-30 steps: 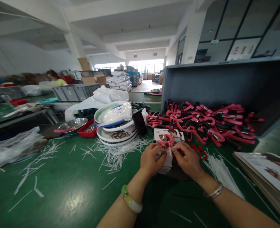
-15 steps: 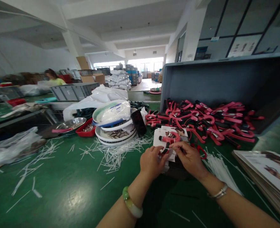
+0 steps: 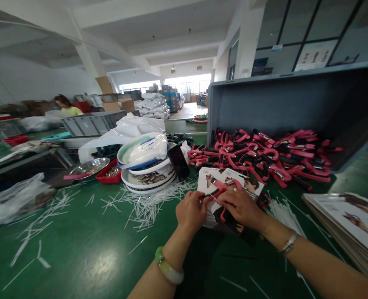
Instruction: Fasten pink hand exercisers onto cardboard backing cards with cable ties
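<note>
Over a stack of printed cards [image 3: 203, 176], both hands work at one pair of pink-and-black pliers [image 3: 218, 186]. My left hand [image 3: 190, 212] is closed at the left end of the pliers, its fingertips pinched. My right hand [image 3: 243, 208] lies across the pliers with its thumb and fingers closed near their middle, hiding part of them. A thin white tie [image 3: 213, 197] shows between the two hands; which fingers grip it is hard to make out. Beneath the pliers, a printed card [image 3: 249, 185] lies tilted on the stack.
Many pink pliers [image 3: 265, 153] spill from a tipped grey crate [image 3: 283, 99]. White ties [image 3: 149, 207] lie scattered at left, more [image 3: 280, 211] at right. Stacked white trays [image 3: 148, 185], a phone [image 3: 179, 162], a red bin [image 3: 109, 172] and large cards [image 3: 352, 224] surround the hands. A person [image 3: 67, 107] sits far left.
The pliers and a card under them have turned, and the card now slants out to the right. My right hand has closed over the pliers; my left hand shifted slightly left.
</note>
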Demonstrator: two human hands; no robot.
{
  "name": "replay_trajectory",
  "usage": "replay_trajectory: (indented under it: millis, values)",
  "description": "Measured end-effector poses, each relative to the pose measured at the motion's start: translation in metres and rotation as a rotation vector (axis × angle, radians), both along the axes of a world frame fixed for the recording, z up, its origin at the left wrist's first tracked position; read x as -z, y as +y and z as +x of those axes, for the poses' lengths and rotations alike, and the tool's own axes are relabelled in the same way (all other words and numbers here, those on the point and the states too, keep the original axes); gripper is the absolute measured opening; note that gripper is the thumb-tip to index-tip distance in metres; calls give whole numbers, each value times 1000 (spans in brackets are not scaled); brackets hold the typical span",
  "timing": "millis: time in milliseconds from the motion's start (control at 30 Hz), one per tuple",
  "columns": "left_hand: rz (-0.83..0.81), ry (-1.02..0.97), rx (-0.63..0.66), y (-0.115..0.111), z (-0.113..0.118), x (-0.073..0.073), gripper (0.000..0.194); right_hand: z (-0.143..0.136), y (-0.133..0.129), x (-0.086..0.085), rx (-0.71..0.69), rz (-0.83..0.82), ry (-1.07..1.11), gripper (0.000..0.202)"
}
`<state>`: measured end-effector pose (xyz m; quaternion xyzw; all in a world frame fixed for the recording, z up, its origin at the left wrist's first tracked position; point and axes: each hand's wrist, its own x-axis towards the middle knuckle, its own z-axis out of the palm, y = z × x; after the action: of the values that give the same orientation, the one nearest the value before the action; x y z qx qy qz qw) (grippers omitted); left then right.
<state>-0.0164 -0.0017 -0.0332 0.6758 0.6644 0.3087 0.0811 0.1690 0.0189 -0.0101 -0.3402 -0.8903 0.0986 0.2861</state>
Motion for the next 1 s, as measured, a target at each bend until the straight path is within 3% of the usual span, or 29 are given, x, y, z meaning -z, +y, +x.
replay_trajectory:
  millis: [167,300,500,767,900,1000]
  values:
    - [-21,15,-48,-6,3,-3,23,-8,-14,2,94,24,-29,22]
    - [-12,2,-10,-7,2,-6,24,-9,-18,7,153,-21,28,21]
    - [-17,2,49,-2,10,-10,30,-6,-15,14,100,-59,146,23]
    - [-103,-23,10,-2,12,-18,27,-5,-13,19,41,22,266,23]
    - [-143,-76,32,-1,8,-18,28,-8,-13,10,-24,4,185,22]
    - [-173,-111,-5,-2,6,-17,30,5,-12,0,-87,-54,145,21]
